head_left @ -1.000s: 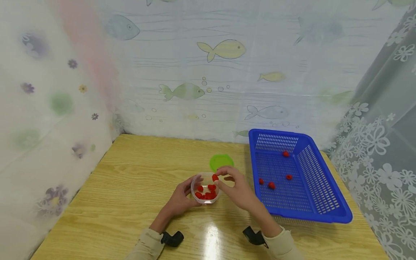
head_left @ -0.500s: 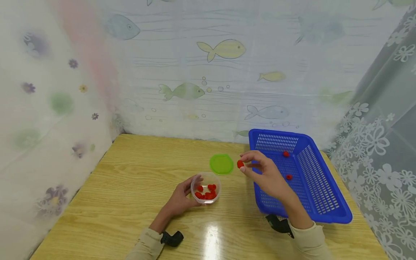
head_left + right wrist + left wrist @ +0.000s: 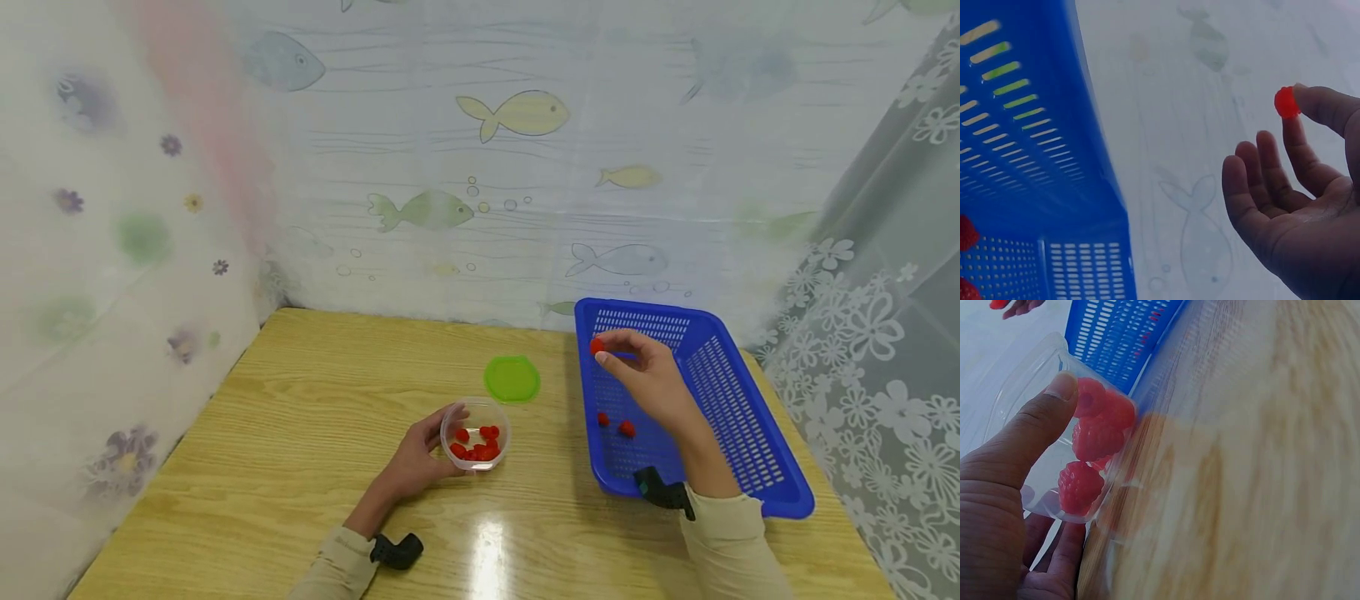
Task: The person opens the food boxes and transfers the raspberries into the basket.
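Observation:
My left hand (image 3: 416,461) grips a small clear plastic tub (image 3: 476,410) on the table, thumb on one side and fingers on the other. Several red raspberries (image 3: 1097,439) lie in the tub. Between thumb and forefinger my right hand (image 3: 651,379) pinches one raspberry (image 3: 1287,102), raised over the left part of the blue basket (image 3: 588,392). Its other fingers are spread loosely in the right wrist view. Two raspberries (image 3: 627,428) show on the basket floor; the right hand and forearm cover part of that floor.
A green lid (image 3: 512,379) lies flat on the wooden table (image 3: 300,417) behind the tub, left of the basket. A patterned curtain (image 3: 420,275) hangs along the table's back edge, with more fabric at both sides.
Pinching the raspberry, my right hand has moved right from above the tub to over the blue basket. My left hand and the tub have stayed in place.

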The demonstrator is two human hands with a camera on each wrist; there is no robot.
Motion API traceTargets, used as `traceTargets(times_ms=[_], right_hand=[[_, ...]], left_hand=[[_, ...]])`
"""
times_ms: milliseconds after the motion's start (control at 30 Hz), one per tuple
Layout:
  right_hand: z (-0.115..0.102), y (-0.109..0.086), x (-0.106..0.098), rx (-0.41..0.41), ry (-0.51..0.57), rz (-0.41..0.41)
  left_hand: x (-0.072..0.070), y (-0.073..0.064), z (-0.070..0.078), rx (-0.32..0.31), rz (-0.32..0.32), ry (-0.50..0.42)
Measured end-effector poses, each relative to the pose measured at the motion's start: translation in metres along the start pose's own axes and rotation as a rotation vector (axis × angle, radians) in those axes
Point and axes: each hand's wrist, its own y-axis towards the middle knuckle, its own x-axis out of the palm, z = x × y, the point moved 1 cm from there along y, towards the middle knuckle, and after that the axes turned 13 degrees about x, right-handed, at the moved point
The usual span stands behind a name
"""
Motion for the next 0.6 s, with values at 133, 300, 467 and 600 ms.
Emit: traceTargets(times_ms=[133, 300, 467, 600], right_hand=[[0.004, 0.005, -0.006, 0.013, -0.003, 0.021], [0.006, 0.008, -0.012, 0.044, -0.033, 0.036], [0.007, 0.01, -0.015, 0.076, -0.056, 0.028], [0.008, 0.012, -0.018, 0.091, -0.084, 0.041]], left_hand=[[0.0, 0.0, 0.0, 0.0, 0.0, 0.002], [0.0, 0.0, -0.001, 0.001, -0.004, 0.007], [0.0, 0.0, -0.001, -0.007, 0.0, 0.007], [0.0, 0.0, 0.001, -0.013, 0.004, 0.001]])
